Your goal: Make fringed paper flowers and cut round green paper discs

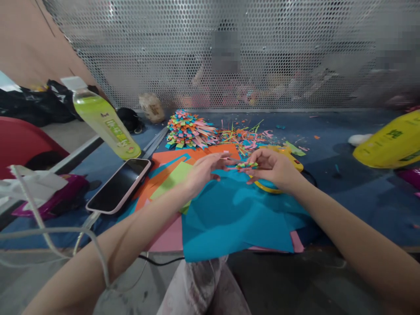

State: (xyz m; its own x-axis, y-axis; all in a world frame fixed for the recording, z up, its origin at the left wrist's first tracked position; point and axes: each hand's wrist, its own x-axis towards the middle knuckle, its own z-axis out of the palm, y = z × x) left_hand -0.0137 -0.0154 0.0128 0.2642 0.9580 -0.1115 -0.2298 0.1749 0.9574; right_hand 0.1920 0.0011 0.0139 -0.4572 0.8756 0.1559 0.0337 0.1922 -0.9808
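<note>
Over the blue paper sheet [229,218], my right hand [271,166] pinches a small multicoloured folded paper piece [246,166] between thumb and fingers. My left hand [210,169] is at the piece's left end, its fingers bent round what looks like a thin strip; the exact grip is too small to make out. Beneath my left forearm lie a green sheet [169,183] and orange sheets [157,157]. Behind my hands is a pile of loose paper strips [244,138], beside a bundle of multicoloured folded strips [190,131].
A phone [120,186] with a cable and a tilted green drink bottle [105,118] are on the left, near a purple tissue pack [55,197]. A yellow object [295,161] lies behind my right hand. A yellow bottle [390,142] is at right, before a perforated metal panel [183,52].
</note>
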